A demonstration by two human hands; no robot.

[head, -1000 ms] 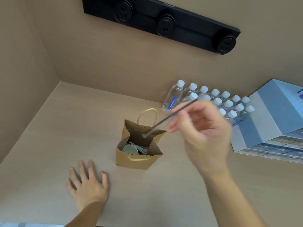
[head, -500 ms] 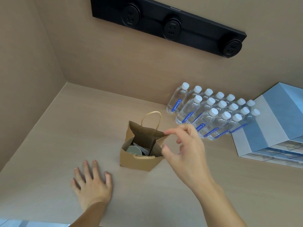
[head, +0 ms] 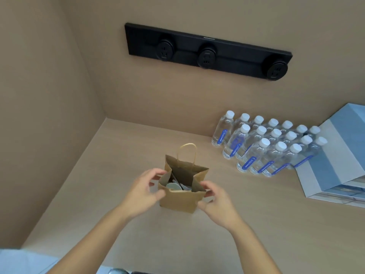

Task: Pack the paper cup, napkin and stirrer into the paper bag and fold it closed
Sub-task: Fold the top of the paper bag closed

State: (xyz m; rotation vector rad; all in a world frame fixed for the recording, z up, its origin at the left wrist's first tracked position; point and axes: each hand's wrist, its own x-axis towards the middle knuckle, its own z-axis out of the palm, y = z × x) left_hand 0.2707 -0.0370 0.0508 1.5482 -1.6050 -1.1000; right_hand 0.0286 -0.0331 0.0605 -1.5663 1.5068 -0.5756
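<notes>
A light wooden table [head: 256,224] is shown carrying an upright, open paper bag [head: 180,200]. Its sides are gripped by the left hand [head: 143,191] and right hand [head: 216,202], fingers curled around them. Inside, a cup lid [head: 173,186] is probably seen.

paper bag [head: 181,200]: upright on the table [head: 118,175], mouth open, pale lid visible inside
left hand [head: 144,191]: gripping the bag's left edge
right hand [head: 218,200]: gripping its right edge
water bottles [head: 264,147]: clustered right, near the wall

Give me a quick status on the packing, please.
Left hand and right hand grip the paper bag sides. Bag open, items inside. Nothing in the way.
</notes>
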